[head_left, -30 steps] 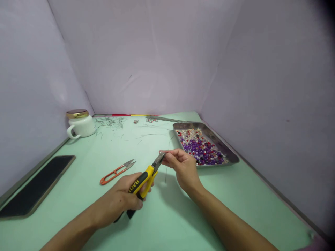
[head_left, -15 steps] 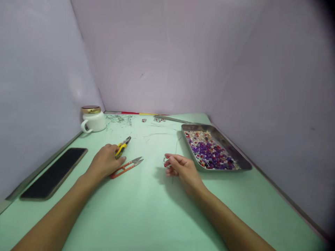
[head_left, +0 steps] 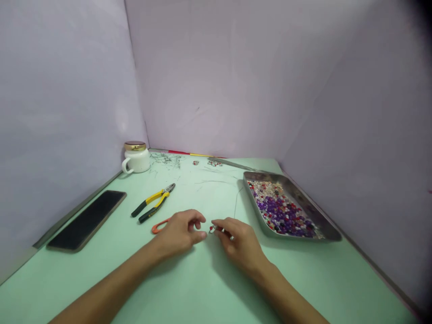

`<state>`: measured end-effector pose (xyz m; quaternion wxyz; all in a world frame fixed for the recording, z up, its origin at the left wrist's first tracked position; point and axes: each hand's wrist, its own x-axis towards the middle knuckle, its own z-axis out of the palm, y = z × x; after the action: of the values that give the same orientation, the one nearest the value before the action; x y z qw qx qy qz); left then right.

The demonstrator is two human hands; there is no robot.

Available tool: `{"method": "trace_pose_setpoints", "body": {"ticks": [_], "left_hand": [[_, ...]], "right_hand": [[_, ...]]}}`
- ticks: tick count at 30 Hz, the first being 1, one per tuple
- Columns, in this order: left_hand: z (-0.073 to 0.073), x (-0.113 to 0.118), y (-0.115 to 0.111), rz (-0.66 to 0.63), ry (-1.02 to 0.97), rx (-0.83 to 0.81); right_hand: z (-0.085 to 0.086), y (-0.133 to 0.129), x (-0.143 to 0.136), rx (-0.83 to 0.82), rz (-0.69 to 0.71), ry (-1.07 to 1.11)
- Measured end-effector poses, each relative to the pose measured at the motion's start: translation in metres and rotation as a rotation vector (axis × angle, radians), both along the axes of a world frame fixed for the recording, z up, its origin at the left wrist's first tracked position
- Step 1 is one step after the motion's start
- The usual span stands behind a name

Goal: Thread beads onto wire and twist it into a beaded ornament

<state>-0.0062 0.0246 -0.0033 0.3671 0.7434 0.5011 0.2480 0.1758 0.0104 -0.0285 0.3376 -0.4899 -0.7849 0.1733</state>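
Note:
Between the thumb and fingers of my right hand [head_left: 240,240] is a small beaded wire piece [head_left: 212,229] with red and clear beads. A thin wire [head_left: 235,204] stands up behind that hand. My left hand [head_left: 182,231] is just left of the beaded piece, thumb and fingers apart, with nothing visible between them. It covers most of the orange thread snips [head_left: 157,227], whose handle end shows. Yellow and black pliers [head_left: 153,204] lie slightly open on the table beyond my left hand.
A metal tray [head_left: 266,229] of mixed beads stands at the right. A phone [head_left: 86,220] lies at the left, a lidded white mug [head_left: 137,161] behind it. Wire scraps [head_left: 167,159], small beaded pieces [head_left: 215,163] and long wires [head_left: 236,165] lie at the back.
My left hand has left the pliers and moved right, close to the beaded piece, now covering the snips' blades. My right hand still holds the piece. The view has shifted slightly.

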Motion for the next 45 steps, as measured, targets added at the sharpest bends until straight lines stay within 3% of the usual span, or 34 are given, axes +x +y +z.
{"method": "trace_pose_setpoints", "body": {"ticks": [3,7,10,14,20,33,40,45], "left_hand": [[-0.010,0.013,-0.006,-0.036,0.005,0.048],[-0.016,0.014,-0.002,-0.069,0.077,0.143],[-0.017,0.009,0.002,-0.069,0.127,0.181],[-0.019,0.003,0.007,-0.041,0.138,0.098],[-0.018,0.001,0.010,-0.042,0.206,0.094],[-0.016,-0.005,0.011,-0.224,0.515,0.425],[-0.023,-0.009,0.014,-0.331,0.530,0.551],[-0.022,-0.008,0.012,-0.316,0.492,0.529]], "right_hand": [[0.005,-0.002,-0.006,0.071,0.014,-0.249],[0.006,0.000,-0.011,0.081,0.052,-0.397],[0.005,0.004,-0.009,0.054,0.074,-0.356],[-0.001,0.010,-0.004,-0.046,0.073,-0.212],[-0.010,0.014,-0.004,-0.079,0.086,-0.212],[-0.007,0.011,-0.015,0.000,0.046,-0.429],[-0.007,0.012,-0.016,0.021,0.040,-0.467],[-0.008,0.011,-0.018,0.019,0.030,-0.414]]}}
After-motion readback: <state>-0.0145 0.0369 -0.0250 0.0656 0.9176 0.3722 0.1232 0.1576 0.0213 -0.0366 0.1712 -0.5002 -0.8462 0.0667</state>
